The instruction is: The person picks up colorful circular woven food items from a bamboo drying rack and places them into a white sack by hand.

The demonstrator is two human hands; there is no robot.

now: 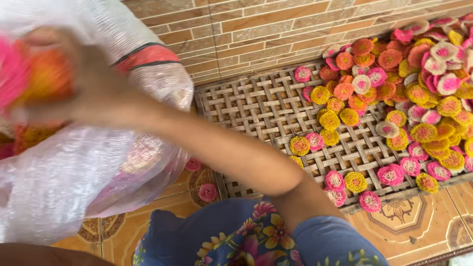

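Note:
My right hand (81, 81) reaches across to the upper left, blurred by motion. It is closed on a bunch of pink and orange flower-shaped discs (29, 74). The hand is over the mouth of a large clear plastic bag (64, 182), and more discs show faintly through the plastic. My left hand is not visible; only a brown strip of skin (44, 253) shows at the bottom left edge. Many round discs (394, 83) in yellow, pink, orange and white lie spread on a woven bamboo tray (251, 106).
The tray rests on a patterned tile floor (409, 221) against a brown brick-tiled wall (276, 24). The tray's left half is bare weave. Two pink discs (208, 192) lie on the floor beside the bag. Blue floral clothing (236, 236) fills the bottom centre.

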